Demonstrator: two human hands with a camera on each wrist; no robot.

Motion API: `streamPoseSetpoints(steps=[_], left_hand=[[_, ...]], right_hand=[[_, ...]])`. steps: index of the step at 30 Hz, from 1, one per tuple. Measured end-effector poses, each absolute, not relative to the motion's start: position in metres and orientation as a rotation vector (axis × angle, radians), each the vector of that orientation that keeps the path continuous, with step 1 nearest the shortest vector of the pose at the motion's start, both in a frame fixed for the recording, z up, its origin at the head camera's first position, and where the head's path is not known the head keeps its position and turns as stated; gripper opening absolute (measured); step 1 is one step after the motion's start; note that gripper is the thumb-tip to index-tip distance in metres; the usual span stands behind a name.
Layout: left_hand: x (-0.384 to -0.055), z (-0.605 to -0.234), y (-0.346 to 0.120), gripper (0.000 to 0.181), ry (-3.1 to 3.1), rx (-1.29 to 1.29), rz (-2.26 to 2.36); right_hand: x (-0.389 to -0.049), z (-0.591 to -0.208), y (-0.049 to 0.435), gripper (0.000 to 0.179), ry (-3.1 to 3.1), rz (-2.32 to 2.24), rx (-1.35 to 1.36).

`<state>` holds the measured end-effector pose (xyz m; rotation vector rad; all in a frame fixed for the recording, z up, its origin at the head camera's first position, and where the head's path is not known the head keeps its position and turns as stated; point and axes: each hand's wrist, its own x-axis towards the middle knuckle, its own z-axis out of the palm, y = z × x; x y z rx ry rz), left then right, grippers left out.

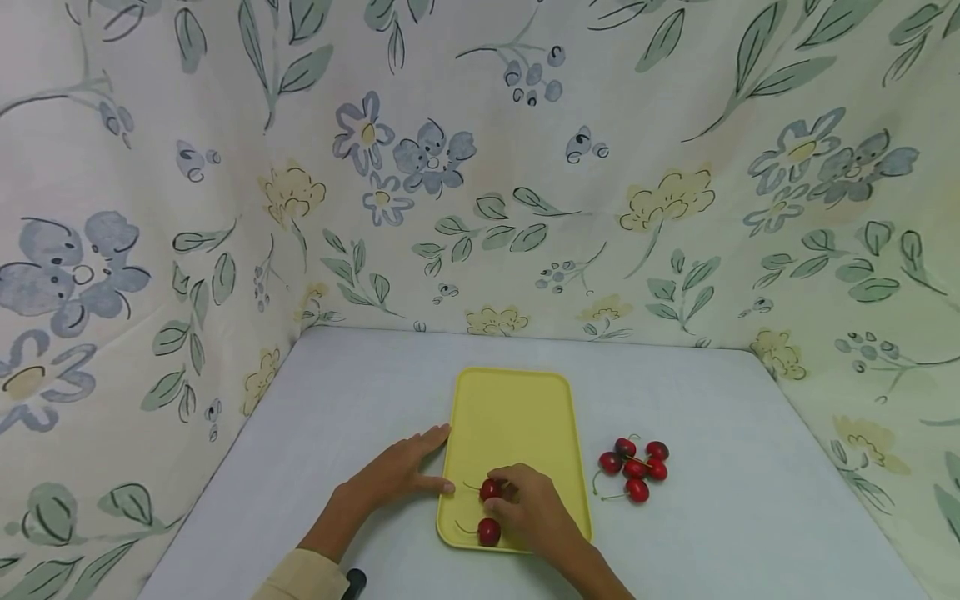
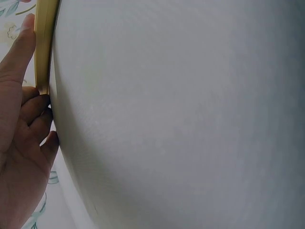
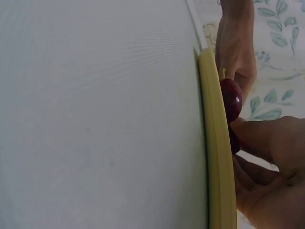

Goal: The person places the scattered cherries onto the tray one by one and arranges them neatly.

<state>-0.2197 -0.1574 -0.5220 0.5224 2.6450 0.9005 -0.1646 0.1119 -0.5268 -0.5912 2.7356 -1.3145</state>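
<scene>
A yellow tray (image 1: 517,417) lies on the white table, with two cherries near its front end. My right hand (image 1: 534,504) pinches the farther cherry (image 1: 489,490) between thumb and fingers; its stem points left. Closer to the front rim rests the other cherry (image 1: 489,532), also with its stem to the left. In the right wrist view this cherry (image 3: 231,100) stands in front of the pinched one (image 3: 234,141). My left hand (image 1: 393,468) rests at the tray's left edge, its fingers extended and spread, with the thumb over the rim.
To the right of the tray sits a cluster of several cherries (image 1: 634,468), some with stems. The white tabletop (image 1: 360,375) is enclosed at the back and sides by floral cloth (image 1: 510,275). A small black object (image 1: 356,581) shows beside the left sleeve.
</scene>
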Motion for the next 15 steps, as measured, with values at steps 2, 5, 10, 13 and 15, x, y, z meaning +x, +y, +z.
streamPoseSetpoints(steps=[2, 5, 10, 13, 15], left_hand=[[-0.2196, -0.5218, -0.1573, 0.103, 2.647, 0.522, 0.898], [-0.2197, -0.5213, -0.1571, 0.103, 2.647, 0.521, 0.895], [-0.2203, -0.5220, -0.1574, 0.103, 2.647, 0.532, 0.895], [-0.2209, -0.5232, -0.1578, 0.102, 2.648, 0.542, 0.893], [-0.2213, -0.5240, -0.1580, 0.102, 2.652, 0.546, 0.884]], right_hand=[[-0.1648, -0.5259, 0.1119, 0.034, 2.733, -1.308, -0.590], [-0.1651, -0.5243, 0.1119, 0.034, 2.737, -1.290, -0.590], [-0.1653, -0.5220, 0.1120, 0.035, 2.735, -1.286, -0.594], [-0.1651, -0.5215, 0.1120, 0.036, 2.734, -1.287, -0.595], [-0.1647, -0.5213, 0.1122, 0.036, 2.745, -1.282, -0.602]])
